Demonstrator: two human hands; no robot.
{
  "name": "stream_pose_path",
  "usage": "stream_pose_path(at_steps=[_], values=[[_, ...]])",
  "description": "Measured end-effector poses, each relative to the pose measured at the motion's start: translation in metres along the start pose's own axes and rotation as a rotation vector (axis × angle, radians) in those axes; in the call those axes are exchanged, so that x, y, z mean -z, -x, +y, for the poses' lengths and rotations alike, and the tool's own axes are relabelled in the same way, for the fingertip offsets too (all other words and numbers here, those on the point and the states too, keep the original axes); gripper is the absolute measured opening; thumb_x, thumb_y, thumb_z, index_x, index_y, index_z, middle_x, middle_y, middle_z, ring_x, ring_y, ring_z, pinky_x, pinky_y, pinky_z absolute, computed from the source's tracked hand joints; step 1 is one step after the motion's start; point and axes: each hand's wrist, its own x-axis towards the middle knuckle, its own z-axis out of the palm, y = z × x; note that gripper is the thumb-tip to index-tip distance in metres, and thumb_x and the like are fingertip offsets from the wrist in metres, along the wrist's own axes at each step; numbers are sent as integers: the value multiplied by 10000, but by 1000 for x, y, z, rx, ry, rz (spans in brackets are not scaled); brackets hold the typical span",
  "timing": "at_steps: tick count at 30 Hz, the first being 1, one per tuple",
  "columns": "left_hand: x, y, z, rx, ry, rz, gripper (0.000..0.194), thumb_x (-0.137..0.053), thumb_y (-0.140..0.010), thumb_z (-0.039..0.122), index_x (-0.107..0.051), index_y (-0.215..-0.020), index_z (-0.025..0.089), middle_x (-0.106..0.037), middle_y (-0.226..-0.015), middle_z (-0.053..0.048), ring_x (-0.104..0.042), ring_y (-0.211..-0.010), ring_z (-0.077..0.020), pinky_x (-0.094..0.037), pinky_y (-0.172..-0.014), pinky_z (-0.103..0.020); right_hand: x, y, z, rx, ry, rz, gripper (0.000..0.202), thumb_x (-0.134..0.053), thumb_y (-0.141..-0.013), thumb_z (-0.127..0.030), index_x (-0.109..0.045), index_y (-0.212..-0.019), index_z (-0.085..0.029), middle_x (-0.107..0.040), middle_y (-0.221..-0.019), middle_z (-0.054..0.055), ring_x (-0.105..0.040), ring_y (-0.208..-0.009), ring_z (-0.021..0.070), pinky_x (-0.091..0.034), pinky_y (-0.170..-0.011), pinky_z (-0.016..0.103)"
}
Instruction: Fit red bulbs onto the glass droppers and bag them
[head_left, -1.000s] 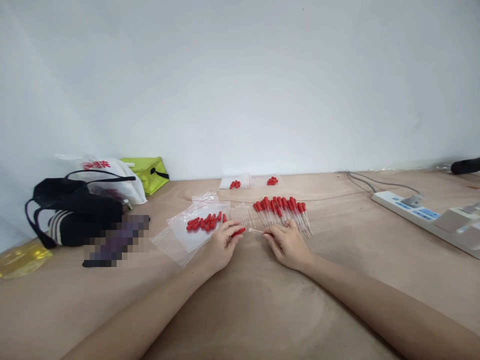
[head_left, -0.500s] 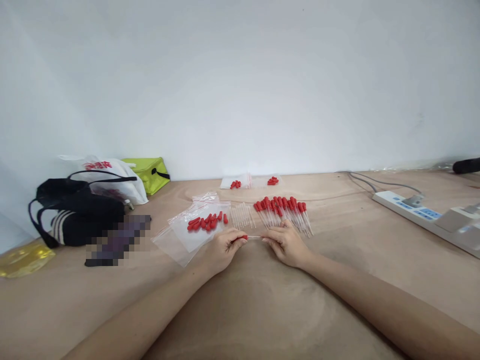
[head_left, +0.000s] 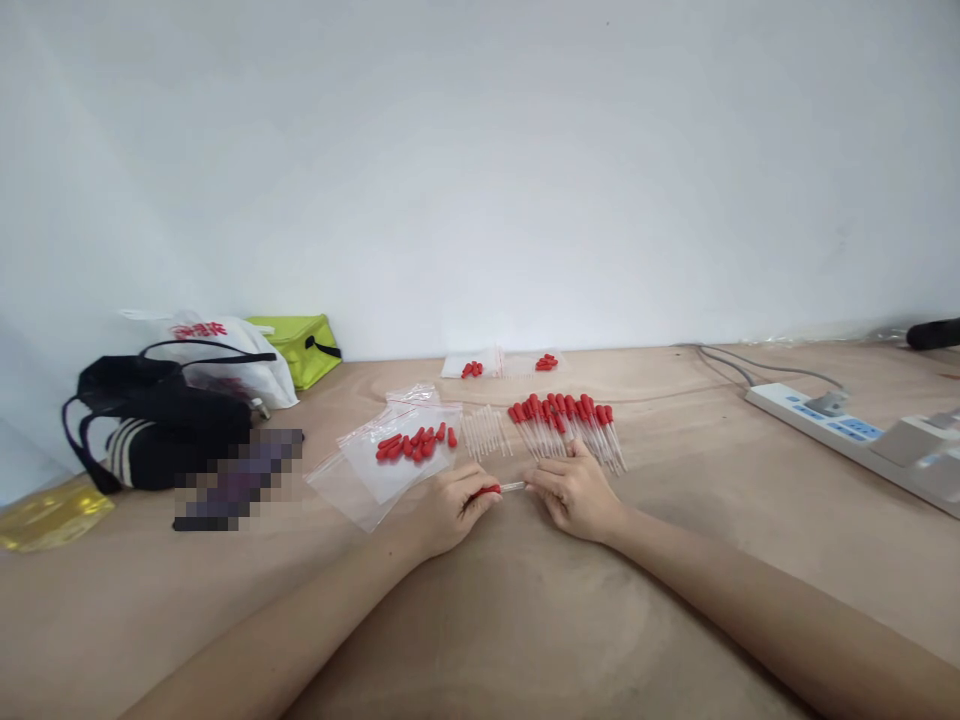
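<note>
Between finger and thumb, my left hand (head_left: 455,508) pinches a red rubber bulb (head_left: 489,490). A thin clear tube (head_left: 513,487) runs from the bulb to the fingertips of my right hand (head_left: 574,492), which are closed on it. Whether the tube is inside the bulb is hidden by my left fingers. Behind my right hand lies a row of red-capped droppers (head_left: 570,415). Loose clear tubes (head_left: 486,432) rest left of them. Several loose red bulbs (head_left: 416,444) lie on a clear plastic bag (head_left: 375,482) behind my left hand.
Two small bags of red bulbs (head_left: 472,370) lie by the wall. At left are a black bag (head_left: 180,430), a white plastic bag (head_left: 266,370), a green box (head_left: 300,345) and a blurred dark object (head_left: 240,480). A power strip (head_left: 817,415) with cables sits at right.
Both hands have moved slightly toward me with the bulb and tube. Less of the tube shows between my hands. The things on the table look unmoved.
</note>
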Motion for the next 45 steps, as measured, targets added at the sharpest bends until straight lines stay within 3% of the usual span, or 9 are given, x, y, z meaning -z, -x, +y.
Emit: stream_pose_path(at_steps=[9,16,21,24,28,32,39,45], values=[[0,-3,2,-26,-65,-52,196,-406,-844,244,-571,-778,162,-566,-748,-29,-531,-692,-131,-416,-639,-237,-7,-2,-7,26,-35,86,214,-390,-790,-123,-583,-705,-160,-561,-580,-16,-395,-512,88,-150,-603,279],[-6,-7,-9,-115,-114,-7,163,-461,-828,237,-588,-753,167,-604,-714,-16,-536,-701,-139,-383,-692,-278,-8,-5,-7,11,22,3,201,-410,-805,-157,-597,-730,-173,-576,-620,-6,-418,-579,101,-160,-625,288],[-6,-7,-21,-58,-214,194,184,-543,-787,314,-600,-921,201,-612,-851,-31,-526,-844,-181,-364,-799,-344,-1,-10,-2,26,198,-20,176,-454,-789,-190,-620,-728,-187,-598,-746,42,-441,-735,158,-173,-654,317],[-5,-3,-27,-4,-220,274,306,-545,-782,303,-542,-1067,191,-573,-967,-63,-502,-932,-200,-375,-842,-358,4,-14,10,-151,241,3,193,-447,-793,-200,-622,-715,-178,-607,-718,50,-459,-743,166,-185,-668,323],[-4,0,-30,-71,-98,90,207,-493,-815,245,-576,-997,192,-553,-1016,-66,-513,-948,-174,-413,-842,-319,5,-19,37,-590,242,94,230,-396,-816,-243,-602,-904,-188,-641,-798,51,-514,-783,176,-202,-693,312],[-6,0,-30,-92,-42,22,168,-461,-834,223,-609,-902,186,-558,-989,-68,-526,-924,-161,-428,-831,-312,-3,-28,49,-830,246,10,255,-399,-793,-250,-543,-992,-181,-647,-770,47,-550,-745,183,-216,-704,313],[-6,-1,-32,-66,-31,4,173,-462,-834,225,-606,-919,181,-581,-921,-61,-525,-893,-164,-432,-815,-316,-12,-42,43,-896,308,-109,208,-386,-779,-255,-562,-859,-177,-646,-716,73,-564,-724,212,-214,-724,351],[-6,-2,-32,-57,-37,-9,186,-456,-835,226,-602,-944,189,-582,-921,-61,-523,-895,-171,-427,-808,-319,-13,-49,34,-776,292,-92,214,-390,-768,-255,-589,-786,-179,-652,-776,72,-556,-756,199,-200,-752,363]])
